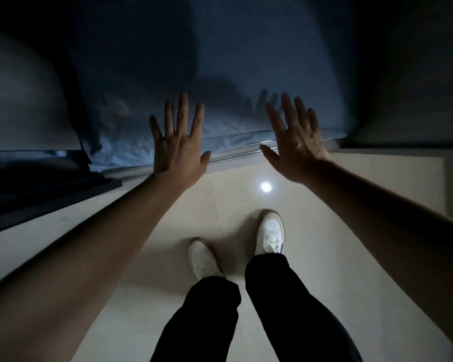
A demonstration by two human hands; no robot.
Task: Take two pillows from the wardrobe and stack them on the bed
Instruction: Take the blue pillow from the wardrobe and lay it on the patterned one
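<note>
Left hand (177, 150) and right hand (296, 150) are spreading wide, holding nothing, reaching toward blue bedding (220, 74); gripping a pillow likely comes next

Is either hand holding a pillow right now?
No, the left hand and right hand are both open with fingers spread, holding nothing.
</note>
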